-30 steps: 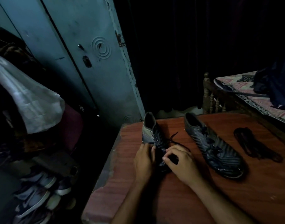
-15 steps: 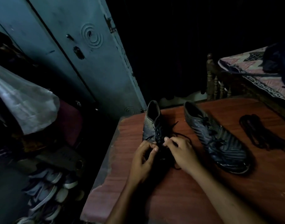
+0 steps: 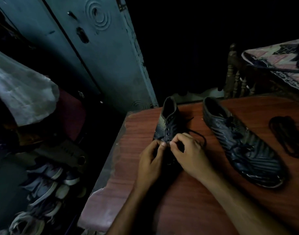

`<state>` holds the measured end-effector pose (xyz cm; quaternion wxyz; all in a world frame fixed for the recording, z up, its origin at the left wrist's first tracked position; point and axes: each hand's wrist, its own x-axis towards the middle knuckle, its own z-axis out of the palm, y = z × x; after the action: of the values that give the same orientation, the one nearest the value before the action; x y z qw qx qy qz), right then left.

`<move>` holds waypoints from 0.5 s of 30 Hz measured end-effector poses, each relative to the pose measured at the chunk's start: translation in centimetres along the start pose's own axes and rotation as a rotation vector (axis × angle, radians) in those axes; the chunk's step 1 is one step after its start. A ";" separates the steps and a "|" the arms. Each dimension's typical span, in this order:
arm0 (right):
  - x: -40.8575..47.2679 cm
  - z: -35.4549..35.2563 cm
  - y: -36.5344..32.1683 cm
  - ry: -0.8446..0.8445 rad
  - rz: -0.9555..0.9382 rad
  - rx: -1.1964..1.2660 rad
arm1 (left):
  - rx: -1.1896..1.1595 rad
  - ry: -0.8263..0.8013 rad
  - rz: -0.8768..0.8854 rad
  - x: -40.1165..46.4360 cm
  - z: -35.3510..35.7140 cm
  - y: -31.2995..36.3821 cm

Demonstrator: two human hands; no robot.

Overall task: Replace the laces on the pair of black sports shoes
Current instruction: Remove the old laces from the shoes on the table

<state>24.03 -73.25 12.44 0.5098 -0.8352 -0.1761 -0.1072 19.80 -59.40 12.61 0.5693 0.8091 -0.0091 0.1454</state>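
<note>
We work on the black, striped sports shoe [image 3: 169, 126] lying near the left edge of the reddish wooden table [image 3: 187, 200], toe toward us so its eyelets face up. Our left hand [image 3: 149, 160] and right hand [image 3: 187, 153] meet over its middle, fingertips curled and pinching the thin black lace [image 3: 197, 134], apparently to work it through an eyelet. The second black shoe [image 3: 238, 143] lies to the right, and a loose bundle of dark laces [image 3: 286, 133] near the right edge.

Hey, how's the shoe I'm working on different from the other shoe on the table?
Both hands, left hand and right hand, pinch at the laces of the left shoe; nothing touches the right shoe. A loose lace trails off the left shoe, while the right shoe's laces look threaded. The left shoe's toe is hidden; the right shoe shows whole. Both are dark, heels away, on the table.
</note>
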 end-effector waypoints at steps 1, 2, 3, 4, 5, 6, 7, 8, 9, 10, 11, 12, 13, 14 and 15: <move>0.0 0.0 -0.1 0.023 -0.022 0.006 | -0.005 0.002 -0.039 0.2 0.0 0.3; 0.0 -0.1 -0.2 0.045 -0.040 0.016 | -0.001 -0.001 -0.081 0.4 0.0 0.6; 0.0 -0.1 -0.3 0.061 -0.049 0.027 | 0.040 -0.004 -0.118 0.8 -0.2 1.2; -0.1 -0.1 -0.4 0.066 -0.051 0.032 | 0.131 -0.011 -0.138 1.3 -0.5 1.7; -0.1 0.0 -0.5 0.059 -0.047 0.033 | 0.245 -0.018 -0.145 1.9 -0.8 2.2; -0.2 0.2 -0.7 0.046 -0.046 0.035 | 0.357 -0.024 -0.149 2.5 -1.1 2.7; -0.3 0.4 -0.9 0.034 -0.044 0.033 | 0.452 -0.035 -0.161 3.1 -1.5 3.1; -0.4 0.5 -1.0 0.024 -0.046 0.025 | 0.513 -0.048 -0.183 3.5 -1.7 3.5; -0.5 0.5 -1.0 0.021 -0.047 0.020 | 0.536 -0.056 -0.214 3.9 -1.8 3.8; -0.5 0.5 -1.0 0.024 -0.049 0.025 | 0.532 -0.060 -0.247 4.1 -1.9 4.0; -0.5 0.3 -1.0 0.031 -0.051 0.030 | 0.481 -0.055 -0.285 4.1 -1.7 4.0; -0.4 0.1 -0.9 0.034 -0.047 0.031 | 0.373 -0.044 -0.315 3.9 -1.3 4.1; -0.3 0.0 -0.8 0.029 -0.037 0.035 | 0.242 -0.022 -0.326 3.6 -1.0 4.2; -0.2 -0.1 -0.8 0.014 -0.020 0.051 | 0.130 0.003 -0.317 3.2 -0.8 4.3; -0.1 -0.1 -0.9 -0.011 0.004 0.071 | 0.044 0.021 -0.289 2.8 -0.7 4.5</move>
<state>23.62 -72.94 13.18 0.5386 -0.8174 -0.1806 -0.0953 21.53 -59.88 17.63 0.5664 0.8128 0.1167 0.0703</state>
